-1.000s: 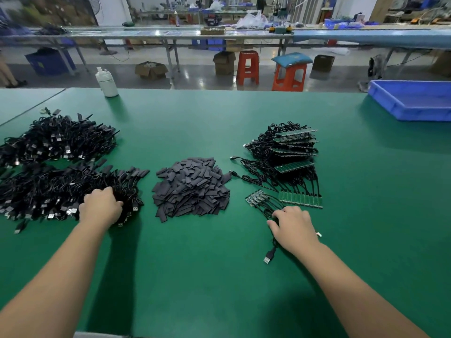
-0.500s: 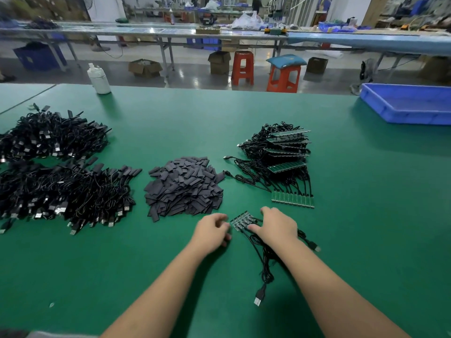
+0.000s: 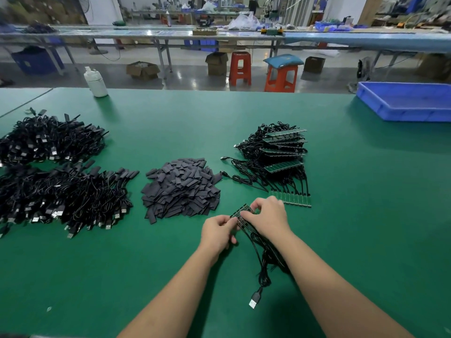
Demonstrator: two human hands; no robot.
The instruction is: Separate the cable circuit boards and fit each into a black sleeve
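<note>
Both hands hold one small strip of joined green circuit boards (image 3: 242,211) just above the table. My left hand (image 3: 218,232) pinches its near-left end and my right hand (image 3: 268,216) grips its right side. Black cables hang from the strip, ending in a USB plug (image 3: 253,298) on the mat. A heap of flat black sleeves (image 3: 181,187) lies just beyond my left hand. Further right sits a stack of board strips with cables (image 3: 280,152), and one strip of boards (image 3: 295,200) lies flat beside my right hand.
Two big heaps of finished black cables (image 3: 61,191) fill the left of the green table (image 3: 366,240). A white bottle (image 3: 95,82) stands at the far edge. A blue tray (image 3: 407,101) sits far right. Stools and benches stand beyond.
My left hand left the cable heap on the left and came across to the strip. My right hand dragged the strip and its cables nearer, and both hands now grip it.
</note>
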